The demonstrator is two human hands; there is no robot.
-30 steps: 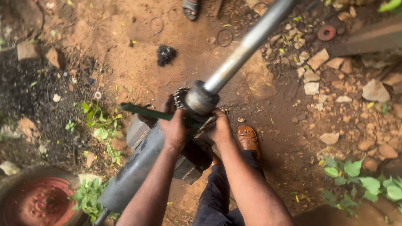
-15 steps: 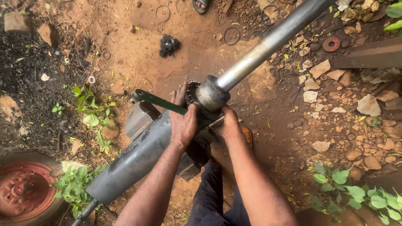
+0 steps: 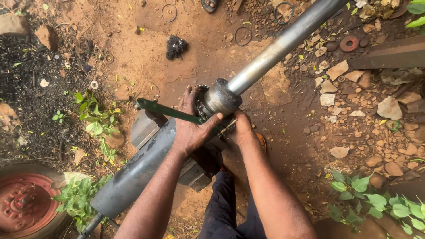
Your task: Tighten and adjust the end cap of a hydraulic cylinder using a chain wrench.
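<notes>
While both hands grip it, grey cylinder [image 3: 146, 163] extends shiny rod [image 3: 283, 44]

Outdoor ground of bare reddish-brown dirt [image 3: 146, 57] in soft daylight. A patch of black, ashy soil [image 3: 31, 93] lies at the left. Pale broken stones [image 3: 338, 70] are scattered across the right side, beside a dark metal beam [image 3: 389, 55]. Thin wire rings [image 3: 242, 36] and a rusty washer [image 3: 349, 43] lie on the dirt. Green leafy weeds [image 3: 95, 117] grow at left and lower right. A rusty red wheel [image 3: 22, 203] sits in the bottom left corner.
</notes>
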